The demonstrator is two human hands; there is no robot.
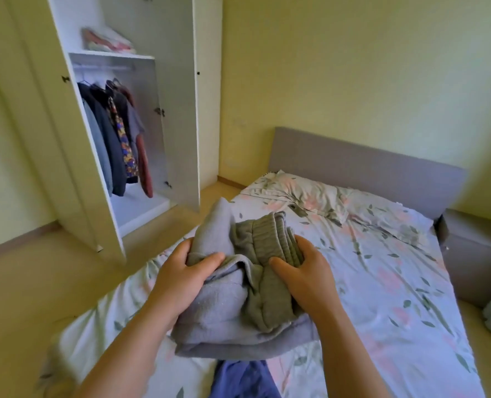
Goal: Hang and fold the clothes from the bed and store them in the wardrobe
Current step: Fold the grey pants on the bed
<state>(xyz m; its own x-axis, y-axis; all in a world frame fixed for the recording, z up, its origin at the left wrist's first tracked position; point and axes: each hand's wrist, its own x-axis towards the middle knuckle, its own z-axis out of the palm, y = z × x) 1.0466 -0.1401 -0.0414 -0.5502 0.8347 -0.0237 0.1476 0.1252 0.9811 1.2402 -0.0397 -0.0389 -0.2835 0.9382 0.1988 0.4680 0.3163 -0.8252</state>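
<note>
I hold a stack of folded clothes above the bed (pixel 396 282). A light grey fleece garment (pixel 218 317) lies underneath, and a folded olive-grey garment with a ribbed waistband (pixel 264 242) sits on top. My left hand (pixel 181 274) grips the left side of the grey garment, thumb on top. The olive garment's right side is gripped by my right hand (pixel 304 271). The white wardrobe (pixel 178 110) stands open at the left, with several garments hanging on its rail (pixel 118 133).
A blue garment (pixel 241 377) lies on the floral sheet at the bottom edge. A pillow (pixel 304 193) rests against the grey headboard (pixel 353 162). Folded items (pixel 106 41) sit on the wardrobe's upper shelf. An open wardrobe door (pixel 75 139) juts toward the bed.
</note>
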